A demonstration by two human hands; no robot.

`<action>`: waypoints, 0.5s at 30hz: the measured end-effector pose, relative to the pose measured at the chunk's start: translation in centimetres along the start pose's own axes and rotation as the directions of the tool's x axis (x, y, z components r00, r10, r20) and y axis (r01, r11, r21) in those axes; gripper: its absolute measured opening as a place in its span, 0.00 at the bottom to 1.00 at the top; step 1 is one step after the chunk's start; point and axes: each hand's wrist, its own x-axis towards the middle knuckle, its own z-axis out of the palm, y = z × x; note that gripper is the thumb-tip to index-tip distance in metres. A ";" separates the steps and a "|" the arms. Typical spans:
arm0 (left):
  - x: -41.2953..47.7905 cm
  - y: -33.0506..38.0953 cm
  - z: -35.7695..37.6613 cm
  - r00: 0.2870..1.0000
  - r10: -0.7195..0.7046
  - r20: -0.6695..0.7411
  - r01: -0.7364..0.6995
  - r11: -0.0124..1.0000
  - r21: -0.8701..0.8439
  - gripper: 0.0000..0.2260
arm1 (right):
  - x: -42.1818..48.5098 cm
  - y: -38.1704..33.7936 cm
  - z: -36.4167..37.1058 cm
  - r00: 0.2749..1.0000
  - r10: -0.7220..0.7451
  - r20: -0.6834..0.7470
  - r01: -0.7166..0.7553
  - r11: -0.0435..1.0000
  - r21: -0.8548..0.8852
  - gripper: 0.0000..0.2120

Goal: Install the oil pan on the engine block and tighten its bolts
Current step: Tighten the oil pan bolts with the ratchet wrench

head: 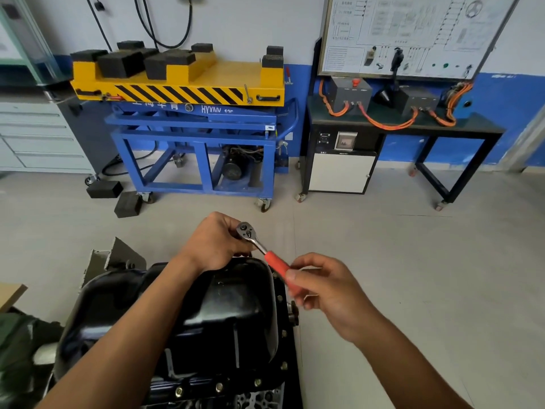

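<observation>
At the near edge of the view, the black oil pan sits on the engine block, with bolts already in place along its near and right flange. I cannot tell how tight they are. Just beyond, the right hand pinches the end of the red handle, probably for leverage in the swing. The left hand is curled round the head of the ratchet at the pan's far rim, seemingly steadying it over a bolt. The socket and that bolt are hidden beneath the hand. I judge this to be tightening in progress. The work stands on a pale tiled floor. Farther off, against a white and blue wall, are a blue lift cart topped with black rubber blocks and, to its right, a black bench under a wiring board.
</observation>
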 end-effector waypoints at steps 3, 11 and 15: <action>0.1 0.0 0.0 1.000 -0.016 0.010 0.016 1.000 -0.022 0.04 | 1.8 -0.7 -2.1 0.994 0.004 -0.111 0.004 0.998 0.067 0.05; 0.3 0.2 0.3 0.999 -0.032 0.014 0.032 0.999 0.006 0.03 | 9.0 -3.5 -3.0 0.962 -0.056 -0.268 0.065 0.998 0.021 0.06; 0.3 0.3 0.2 0.999 -0.009 0.051 0.008 1.000 0.016 0.03 | 12.9 -4.8 -1.1 0.961 -0.102 -0.255 0.095 0.995 -0.040 0.06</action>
